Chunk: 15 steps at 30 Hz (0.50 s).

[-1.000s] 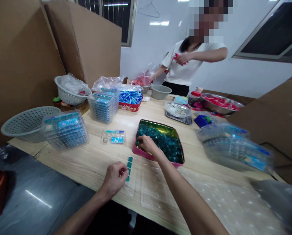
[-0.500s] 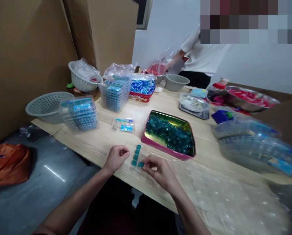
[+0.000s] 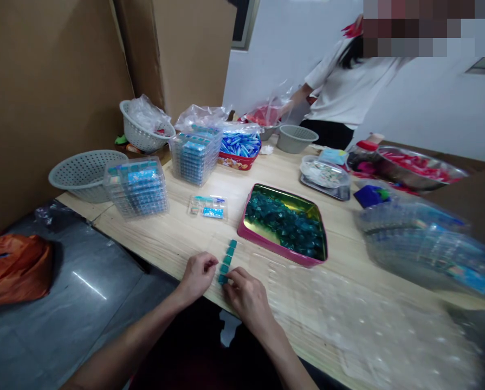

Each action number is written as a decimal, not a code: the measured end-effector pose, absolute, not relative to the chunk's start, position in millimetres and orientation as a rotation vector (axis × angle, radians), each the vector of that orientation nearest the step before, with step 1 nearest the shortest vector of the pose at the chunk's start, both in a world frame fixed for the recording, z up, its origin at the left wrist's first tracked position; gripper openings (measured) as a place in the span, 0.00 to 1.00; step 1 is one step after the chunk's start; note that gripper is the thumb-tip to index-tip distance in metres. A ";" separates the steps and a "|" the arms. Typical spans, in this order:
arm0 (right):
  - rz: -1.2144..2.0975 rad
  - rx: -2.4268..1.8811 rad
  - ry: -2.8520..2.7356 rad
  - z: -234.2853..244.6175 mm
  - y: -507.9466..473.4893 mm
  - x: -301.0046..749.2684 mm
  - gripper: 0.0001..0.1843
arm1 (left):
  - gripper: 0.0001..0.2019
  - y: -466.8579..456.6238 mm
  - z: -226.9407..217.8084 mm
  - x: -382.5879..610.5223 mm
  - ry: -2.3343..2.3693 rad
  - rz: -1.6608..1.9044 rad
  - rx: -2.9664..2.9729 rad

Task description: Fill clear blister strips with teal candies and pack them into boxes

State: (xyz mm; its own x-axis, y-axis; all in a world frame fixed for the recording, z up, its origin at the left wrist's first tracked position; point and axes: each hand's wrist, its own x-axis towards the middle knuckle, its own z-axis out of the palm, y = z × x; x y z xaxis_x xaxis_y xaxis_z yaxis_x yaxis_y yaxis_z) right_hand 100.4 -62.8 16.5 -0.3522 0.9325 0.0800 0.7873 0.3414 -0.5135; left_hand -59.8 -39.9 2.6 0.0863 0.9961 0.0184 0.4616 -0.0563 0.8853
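Note:
A short row of small teal blocks (image 3: 228,260) runs along a clear plastic tray near the table's front edge. With thumb and fingers together, my right hand (image 3: 248,295) pinches the teal block (image 3: 222,279) at the row's near end. My left hand (image 3: 197,277) is just left of the row, its fingertips closed; whatever is between them, if anything, is hidden. Beyond my right hand sits a pink-rimmed tin (image 3: 282,257) with a gold inside, holding a heap of similar teal pieces. A filled clear tray (image 3: 208,207) with a blue block and thin sticks lies further back.
Stacked filled trays (image 3: 138,187) and another stack (image 3: 195,157) stand at the back left beside grey baskets (image 3: 79,173). Flat clear trays (image 3: 392,319) spread over the right front, with more stacked trays (image 3: 425,244) behind. Across the table stands a person (image 3: 340,92).
My right hand has moved left and down, bringing a teal block from beside the row to its near end. My left hand shifts slightly nearer; the view has turned a little.

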 end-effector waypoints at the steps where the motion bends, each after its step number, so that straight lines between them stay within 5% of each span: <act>1: 0.549 -1.510 -2.259 16.8 -63.0 99.7 0.09 | 0.10 -40.3 2.7 -60.2 1.473 0.908 1.627; 9: 0.135 -1.422 -2.421 9.7 -59.3 89.1 0.11 | 0.10 -39.8 -2.6 -60.2 1.461 0.930 1.670; 15: 0.354 -1.373 -2.264 4.6 -73.8 89.3 0.10 | 0.08 -53.2 10.3 -63.5 1.382 0.874 1.736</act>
State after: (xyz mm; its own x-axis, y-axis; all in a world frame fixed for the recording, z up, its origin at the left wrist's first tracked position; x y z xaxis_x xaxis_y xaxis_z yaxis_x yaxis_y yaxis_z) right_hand 89.3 -73.8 4.6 -0.3921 0.8839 0.2550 0.7638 0.4673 -0.4453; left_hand -63.5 -53.2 10.3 0.1881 0.9802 0.0626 0.4770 -0.1468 0.8666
